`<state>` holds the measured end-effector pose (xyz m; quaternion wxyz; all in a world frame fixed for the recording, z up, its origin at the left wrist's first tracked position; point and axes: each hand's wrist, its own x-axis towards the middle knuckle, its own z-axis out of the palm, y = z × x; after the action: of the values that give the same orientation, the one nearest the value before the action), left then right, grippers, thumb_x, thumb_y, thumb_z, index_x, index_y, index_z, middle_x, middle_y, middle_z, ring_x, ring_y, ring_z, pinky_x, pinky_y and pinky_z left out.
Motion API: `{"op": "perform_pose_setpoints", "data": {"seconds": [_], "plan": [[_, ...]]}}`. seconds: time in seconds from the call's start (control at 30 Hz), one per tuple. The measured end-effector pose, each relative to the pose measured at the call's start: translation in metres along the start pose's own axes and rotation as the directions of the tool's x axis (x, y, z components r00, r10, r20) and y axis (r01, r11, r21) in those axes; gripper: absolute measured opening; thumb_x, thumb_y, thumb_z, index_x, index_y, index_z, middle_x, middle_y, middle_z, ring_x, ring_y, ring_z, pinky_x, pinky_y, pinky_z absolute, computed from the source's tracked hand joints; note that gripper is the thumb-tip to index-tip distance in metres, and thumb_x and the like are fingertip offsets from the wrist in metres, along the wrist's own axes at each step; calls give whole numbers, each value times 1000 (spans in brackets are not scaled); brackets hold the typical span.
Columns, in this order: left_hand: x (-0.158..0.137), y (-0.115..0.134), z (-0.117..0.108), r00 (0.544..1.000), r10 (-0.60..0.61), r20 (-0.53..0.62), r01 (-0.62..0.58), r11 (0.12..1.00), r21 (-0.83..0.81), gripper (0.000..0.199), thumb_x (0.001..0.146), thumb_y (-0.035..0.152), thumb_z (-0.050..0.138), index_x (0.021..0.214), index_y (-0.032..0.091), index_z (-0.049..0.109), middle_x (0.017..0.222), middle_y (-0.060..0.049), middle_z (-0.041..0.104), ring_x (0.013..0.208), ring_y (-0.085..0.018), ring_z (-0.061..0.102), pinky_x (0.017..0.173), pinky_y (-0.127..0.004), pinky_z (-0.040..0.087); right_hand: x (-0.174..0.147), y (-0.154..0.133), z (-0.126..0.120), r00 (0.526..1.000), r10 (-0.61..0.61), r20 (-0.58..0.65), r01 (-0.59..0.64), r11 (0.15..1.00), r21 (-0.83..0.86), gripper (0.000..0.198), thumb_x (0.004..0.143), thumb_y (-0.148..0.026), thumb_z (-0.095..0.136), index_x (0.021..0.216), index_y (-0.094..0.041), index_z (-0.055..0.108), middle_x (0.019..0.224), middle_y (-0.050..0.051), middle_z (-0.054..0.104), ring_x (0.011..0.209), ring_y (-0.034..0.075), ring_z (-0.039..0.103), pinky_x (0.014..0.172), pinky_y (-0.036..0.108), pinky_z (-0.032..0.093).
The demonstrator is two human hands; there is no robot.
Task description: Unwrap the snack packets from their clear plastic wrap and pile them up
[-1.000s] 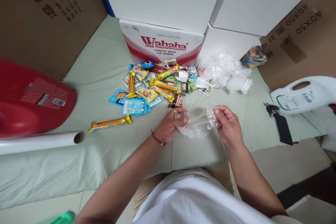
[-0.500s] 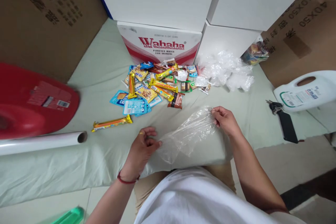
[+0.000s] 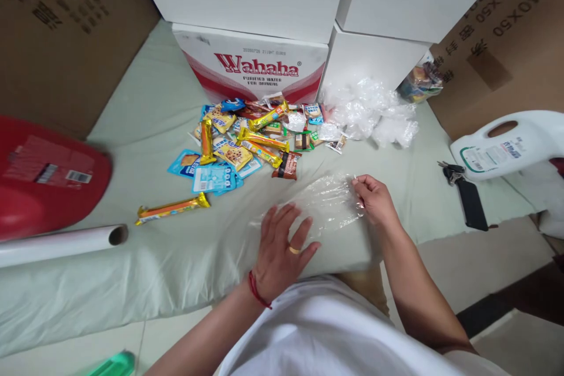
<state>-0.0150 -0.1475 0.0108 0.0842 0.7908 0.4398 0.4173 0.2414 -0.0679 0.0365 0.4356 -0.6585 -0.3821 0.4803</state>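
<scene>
A clear plastic bag (image 3: 328, 202) lies flattened on the pale green cloth near its front edge. My right hand (image 3: 373, 197) pinches the bag's right end between thumb and fingers. Over its left part, my left hand (image 3: 282, 247) rests palm down with fingers spread, a ring and a red cord bracelet showing. Beyond the hands is a pile of wrapped snacks: yellow snack bars (image 3: 263, 140), blue packets (image 3: 214, 178) and a brown packet (image 3: 286, 165). One yellow bar (image 3: 173, 208) lies apart, left of my left hand.
Crumpled clear bags (image 3: 370, 111) lie right of the snacks, before white boxes and a Wahaba-style red-white carton (image 3: 255, 67). A filled snack bag (image 3: 422, 79), white jug (image 3: 506, 144), keys (image 3: 452, 171) and black phone (image 3: 471, 204) are right. At left are a red container (image 3: 53, 176) and white tube (image 3: 61, 245).
My left hand has let go of the bag's left end and moved right, now spread flat over it. The bag has gone from raised and gathered to flatter. The view has shifted slightly.
</scene>
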Motion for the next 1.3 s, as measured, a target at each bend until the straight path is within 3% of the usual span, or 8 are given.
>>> {"op": "perform_pose_setpoints", "data": {"seconds": [0.1, 0.4, 0.53, 0.63, 0.73, 0.9, 1.17, 1.3], "plan": [[-10, -26, 2, 997, -4, 79, 1, 999, 33, 54, 86, 27, 76, 137, 29, 58, 141, -15, 59, 143, -39, 49, 121, -67, 31, 3, 5, -8, 1000, 1, -22, -1, 1000, -10, 36, 71, -52, 81, 77, -21, 62, 49, -9, 43, 41, 8, 34, 42, 25, 21], [-7, -38, -16, 934, -328, 139, 350, 918, -185, 22, 95, 24, 56, 114, 21, 68, 123, -12, 65, 111, -23, 66, 95, -37, 55, 15, 22, -17, 998, -6, -55, 3, 999, -51, 37, 72, -52, 81, 80, -20, 65, 50, -9, 42, 42, 8, 34, 41, 24, 22], [5, -43, -22, 801, -576, 165, 596, 742, -305, 26, 101, 37, 49, 87, 21, 64, 81, -2, 65, 74, -16, 63, 70, -27, 51, 19, 30, -26, 998, -41, -57, 35, 995, -95, 39, 74, -55, 79, 83, -19, 66, 52, -9, 42, 44, 8, 32, 43, 24, 23], [10, -52, -20, 659, -736, 152, 730, 578, -365, 27, 102, 41, 44, 86, 23, 57, 66, 3, 58, 57, -14, 54, 57, -26, 45, 19, 36, -29, 997, -61, -57, 53, 991, -122, 41, 77, -57, 78, 84, -19, 66, 53, -9, 40, 46, 8, 33, 44, 24, 24], [16, -62, -18, 573, -816, 72, 795, 533, -291, 25, 102, 40, 42, 88, 24, 55, 59, 5, 56, 53, -15, 53, 58, -26, 43, 16, 39, -32, 997, -66, -43, 57, 984, -168, 41, 80, -60, 75, 86, -20, 66, 54, -8, 41, 46, 9, 33, 44, 24, 26], [29, -77, -21, 619, -781, -79, 785, 617, 55, 27, 98, 41, 46, 91, 22, 64, 73, -2, 67, 69, -19, 61, 67, -28, 39, -1, 40, -41, 991, -136, -11, 122, 920, -371, 42, 87, -61, 66, 87, -19, 68, 59, -5, 46, 54, 12, 39, 51, 25, 33], [31, -81, -26, 659, -740, 140, 688, 667, 287, 34, 101, 39, 42, 90, 19, 67, 77, -7, 72, 73, -23, 66, 65, -30, 34, -60, 41, -67, 960, -114, 257, 255, 739, -623, 45, 96, -63, 55, 92, -22, 72, 76, 3, 66, 70, 19, 59, 66, 31, 47], [31, -75, -22, 655, -725, 211, 624, 677, 390, 34, 103, 37, 40, 104, 18, 69, 88, -11, 78, 79, -26, 71, 66, -31, 35, -51, 24, -72, 971, -229, 67, 222, 765, -604, 55, 96, -71, 49, 94, -22, 73, 96, 9, 73, 91, 25, 67, 83, 37, 52]]}}
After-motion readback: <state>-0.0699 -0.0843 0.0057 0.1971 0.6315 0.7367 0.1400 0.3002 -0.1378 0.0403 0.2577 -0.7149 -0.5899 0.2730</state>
